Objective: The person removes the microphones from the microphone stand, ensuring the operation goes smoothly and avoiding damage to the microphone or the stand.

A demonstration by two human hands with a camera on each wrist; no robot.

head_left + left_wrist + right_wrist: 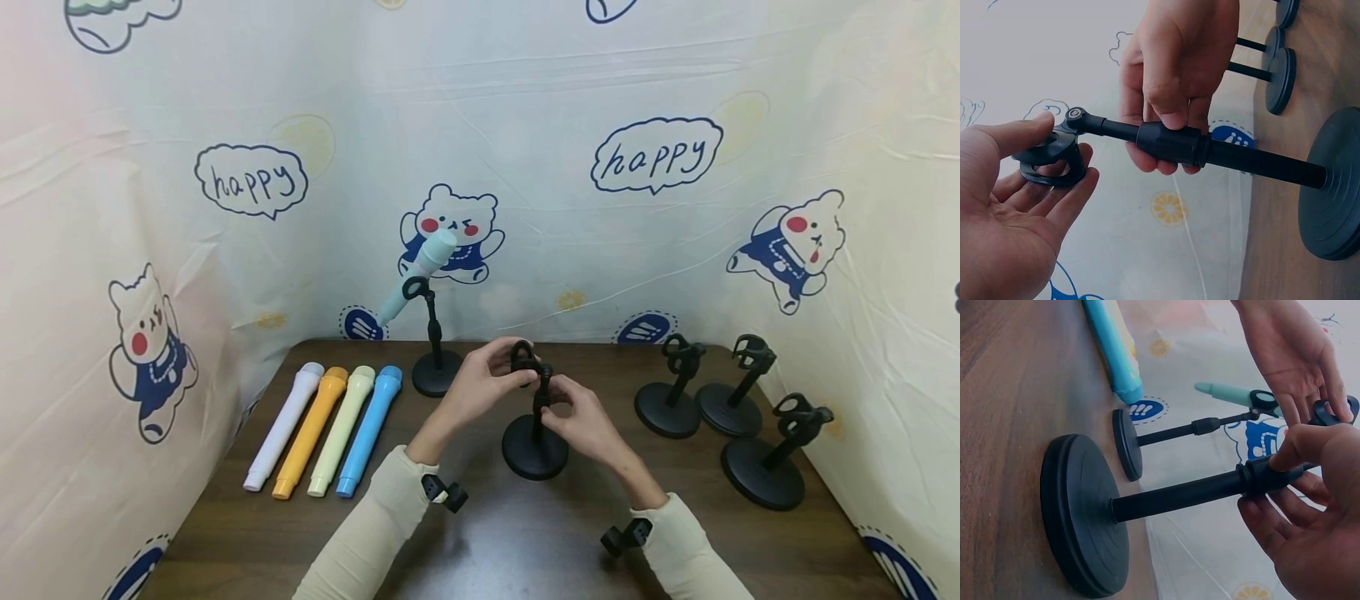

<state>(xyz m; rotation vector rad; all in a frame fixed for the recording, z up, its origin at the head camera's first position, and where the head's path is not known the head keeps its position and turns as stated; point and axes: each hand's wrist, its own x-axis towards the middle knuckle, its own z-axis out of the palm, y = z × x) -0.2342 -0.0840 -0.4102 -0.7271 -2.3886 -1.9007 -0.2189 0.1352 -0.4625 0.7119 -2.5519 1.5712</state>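
A black desktop microphone stand (535, 457) stands upright on its round base at the middle of the table. My left hand (483, 382) holds the ring-shaped clip (1047, 154) at its top, thumb on one side and fingers on the other. Lower down, my right hand (588, 423) pinches the thick collar (1169, 142) of the pole between thumb and fingers. The clip has no microphone in it. Behind and to the left, a second stand (437, 372) carries a mint-green microphone (435, 252), tilted with its head up to the right.
Left on the table (480, 533) lie a white microphone (283, 427), an orange one (310, 433), a pale yellow one (341, 432) and a blue one (370, 432), side by side. Three more black stands (667, 410) are grouped at the right. A printed cloth (525, 250) hangs behind.
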